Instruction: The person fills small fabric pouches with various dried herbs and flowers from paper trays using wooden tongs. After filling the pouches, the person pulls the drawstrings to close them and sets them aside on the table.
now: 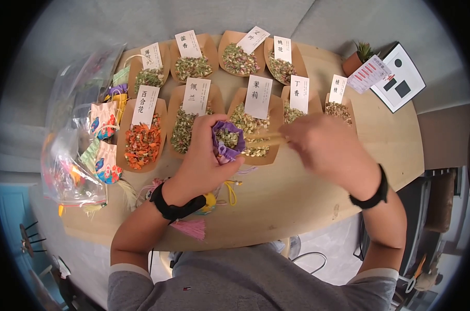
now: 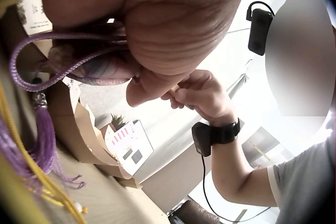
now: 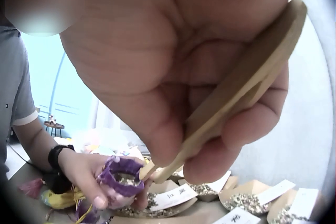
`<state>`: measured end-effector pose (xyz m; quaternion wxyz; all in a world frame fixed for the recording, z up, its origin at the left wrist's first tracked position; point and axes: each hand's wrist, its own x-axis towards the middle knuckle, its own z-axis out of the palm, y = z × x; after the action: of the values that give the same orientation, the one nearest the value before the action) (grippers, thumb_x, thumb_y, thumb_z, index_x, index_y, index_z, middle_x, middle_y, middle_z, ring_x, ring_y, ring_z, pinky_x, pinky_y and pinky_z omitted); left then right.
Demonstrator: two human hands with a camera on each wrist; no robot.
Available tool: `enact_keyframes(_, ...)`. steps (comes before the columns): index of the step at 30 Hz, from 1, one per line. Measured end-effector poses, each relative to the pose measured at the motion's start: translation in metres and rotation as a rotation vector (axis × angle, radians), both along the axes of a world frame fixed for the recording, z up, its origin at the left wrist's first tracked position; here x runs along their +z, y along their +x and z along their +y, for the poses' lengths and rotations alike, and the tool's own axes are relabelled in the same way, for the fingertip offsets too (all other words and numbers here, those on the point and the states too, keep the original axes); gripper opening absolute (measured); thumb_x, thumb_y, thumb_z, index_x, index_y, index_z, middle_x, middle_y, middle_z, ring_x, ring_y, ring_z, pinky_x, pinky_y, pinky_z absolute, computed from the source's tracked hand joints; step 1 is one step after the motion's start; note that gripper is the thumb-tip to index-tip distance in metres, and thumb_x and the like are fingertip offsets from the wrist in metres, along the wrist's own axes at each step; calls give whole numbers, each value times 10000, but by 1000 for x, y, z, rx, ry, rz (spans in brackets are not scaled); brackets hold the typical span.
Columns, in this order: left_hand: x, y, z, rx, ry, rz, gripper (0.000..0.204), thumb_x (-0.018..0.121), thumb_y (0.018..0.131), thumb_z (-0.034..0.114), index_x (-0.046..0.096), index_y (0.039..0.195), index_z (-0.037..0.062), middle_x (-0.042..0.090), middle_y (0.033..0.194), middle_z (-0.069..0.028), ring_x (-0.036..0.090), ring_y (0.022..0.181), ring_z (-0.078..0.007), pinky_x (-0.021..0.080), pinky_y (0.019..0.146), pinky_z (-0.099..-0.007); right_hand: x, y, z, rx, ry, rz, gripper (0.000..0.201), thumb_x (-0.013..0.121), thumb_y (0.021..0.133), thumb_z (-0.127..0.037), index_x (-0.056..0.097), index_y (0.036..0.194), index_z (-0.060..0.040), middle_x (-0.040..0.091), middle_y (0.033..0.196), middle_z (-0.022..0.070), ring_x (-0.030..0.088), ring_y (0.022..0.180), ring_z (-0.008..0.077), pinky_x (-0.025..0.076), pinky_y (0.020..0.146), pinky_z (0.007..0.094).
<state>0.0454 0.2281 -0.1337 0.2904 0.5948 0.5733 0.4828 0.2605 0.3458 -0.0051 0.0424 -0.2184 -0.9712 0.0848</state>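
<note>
My left hand [image 1: 201, 160] grips a small purple sachet pouch [image 1: 239, 145], its mouth spread wide and facing up. Dried herb bits [image 1: 226, 138] fill the inside near the rim. A purple cord loop [image 2: 34, 85] and a purple tassel [image 2: 46, 134] hang from the pouch. Between thumb and fingers, my right hand [image 1: 320, 142] pinches bamboo tongs [image 3: 236, 92]. Their tips point left, right beside the pouch's mouth. Behind and below the tongs is a paper tray [image 1: 274, 150] of pale yellow-green dried flowers, labelled with a white card [image 1: 258, 97].
Two rows of paper trays with dried herbs and label cards span the table, including an orange-petal tray [image 1: 142, 145]. Embroidered sachets [image 1: 108, 161] and a clear plastic bag [image 1: 71, 171] lie left. A pink tassel [image 1: 190, 228] hangs near the front edge. A potted plant [image 1: 363, 52] stands back right.
</note>
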Motion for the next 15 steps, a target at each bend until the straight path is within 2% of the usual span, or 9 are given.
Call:
enact_keyframes(1,1,0,0,3,20,20,768,799,774,52,359,1404,51,445,1230,-82,495,1116,-164,448,972,-310,-14,2,-2,73,8,5,106,604,741,-11,654,829,19,664,770,180,675,767,382,547,671,463)
enact_keyframes(5,0,0,0,5,30,37,769,798,773,46,358,1403,51,448,1216,-79,500,1102,-161,451,968,-306,-53,-1,-9,75,28,-27,118,607,729,-12,656,830,23,673,798,177,679,767,375,555,672,450)
enact_keyframes(8,-3,-1,-1,-4,13,1,773,797,771,38,356,1405,50,450,1219,-79,500,1109,-160,456,964,-305,-60,4,-2,15,123,-70,102,608,738,-11,657,815,33,670,807,190,680,761,374,562,679,445)
enact_keyframes(10,-3,-1,-1,-1,13,15,775,796,771,33,354,1407,51,455,1216,-77,504,1107,-158,461,959,-304,-59,8,8,-138,63,-125,123,577,796,2,641,900,12,636,790,176,650,786,382,519,691,475)
enact_keyframes(15,-5,-1,0,-4,1,30,777,791,774,22,348,1411,55,470,1209,-74,517,1099,-155,474,946,-305,-72,11,25,-169,-31,-94,72,603,839,-29,636,884,17,641,793,213,640,796,418,509,710,496)
